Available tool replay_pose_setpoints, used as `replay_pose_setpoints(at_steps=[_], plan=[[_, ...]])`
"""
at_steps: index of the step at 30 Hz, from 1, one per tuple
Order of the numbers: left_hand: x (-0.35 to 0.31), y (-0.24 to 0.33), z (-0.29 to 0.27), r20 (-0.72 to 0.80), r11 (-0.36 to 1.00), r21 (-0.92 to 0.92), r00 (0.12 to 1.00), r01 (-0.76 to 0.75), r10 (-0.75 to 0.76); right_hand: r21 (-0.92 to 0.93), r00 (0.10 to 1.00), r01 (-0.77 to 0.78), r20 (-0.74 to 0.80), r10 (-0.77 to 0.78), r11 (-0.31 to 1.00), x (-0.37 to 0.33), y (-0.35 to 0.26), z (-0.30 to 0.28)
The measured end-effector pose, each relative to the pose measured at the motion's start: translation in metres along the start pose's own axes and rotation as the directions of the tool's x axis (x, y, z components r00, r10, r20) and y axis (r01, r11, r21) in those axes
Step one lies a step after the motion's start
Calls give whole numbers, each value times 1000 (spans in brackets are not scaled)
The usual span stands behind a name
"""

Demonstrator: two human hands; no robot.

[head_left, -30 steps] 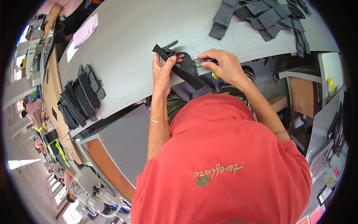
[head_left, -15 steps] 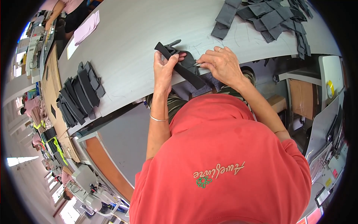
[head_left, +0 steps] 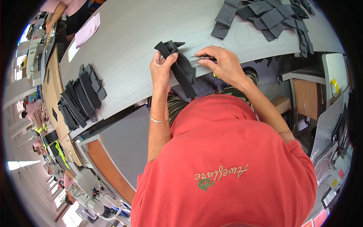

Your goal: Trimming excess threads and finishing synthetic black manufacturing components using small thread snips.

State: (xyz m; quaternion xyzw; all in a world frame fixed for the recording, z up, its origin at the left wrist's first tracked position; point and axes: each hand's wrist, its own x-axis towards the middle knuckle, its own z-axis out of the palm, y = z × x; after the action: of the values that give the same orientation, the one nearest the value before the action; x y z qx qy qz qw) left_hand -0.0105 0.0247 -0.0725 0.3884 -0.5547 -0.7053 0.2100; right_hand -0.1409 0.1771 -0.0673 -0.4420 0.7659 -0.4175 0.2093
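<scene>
My left hand (head_left: 162,70) grips a dark grey fabric piece (head_left: 184,70) over the table's near edge, its thumb pressed on top. A folded strip of the piece runs down toward my lap, and a short end sticks out at the top. In my right hand (head_left: 226,65) is a small pair of thread snips (head_left: 204,57), the pointed blades directed left at the fabric. A small gap separates the blade tips from the cloth. Fingers and thumb close round the handles of the snips, partly hiding them.
A pale table (head_left: 132,49) spans the front, with loose threads on it. Grey fabric pieces (head_left: 272,19) lie heaped at the far right; a row of dark folded pieces (head_left: 81,96) lies at left. Pink sheets (head_left: 87,30) sit farther back, near another person (head_left: 70,11).
The fabric piece has turned to hang more steeply, and my left hand has shifted slightly left. My right hand has drawn back from the cloth, bringing the snips into view.
</scene>
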Motion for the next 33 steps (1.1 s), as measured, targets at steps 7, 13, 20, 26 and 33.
replay_pose_setpoints(at_steps=[7, 13, 20, 26, 33], plan=[[8, -4, -10, -9, 999, 23, 999, 40, -40, -198, 941, 300, -103, -324, 933, 5, 1, 15], [15, -2, -24, 38, 991, 42, 991, 124, -126, -383, 887, 292, -234, -398, 876, 13, 10, 34], [18, -4, -28, 61, 984, -58, 984, 171, -167, -315, 927, 260, -183, -328, 913, 14, 5, 34], [11, -10, -35, 217, 933, -288, 964, 214, -153, 242, 1000, 19, 8, -21, 970, 14, -9, 15], [-1, 3, -22, 199, 960, -207, 969, 186, -145, 375, 998, -38, 69, 13, 926, 12, -16, 18]])
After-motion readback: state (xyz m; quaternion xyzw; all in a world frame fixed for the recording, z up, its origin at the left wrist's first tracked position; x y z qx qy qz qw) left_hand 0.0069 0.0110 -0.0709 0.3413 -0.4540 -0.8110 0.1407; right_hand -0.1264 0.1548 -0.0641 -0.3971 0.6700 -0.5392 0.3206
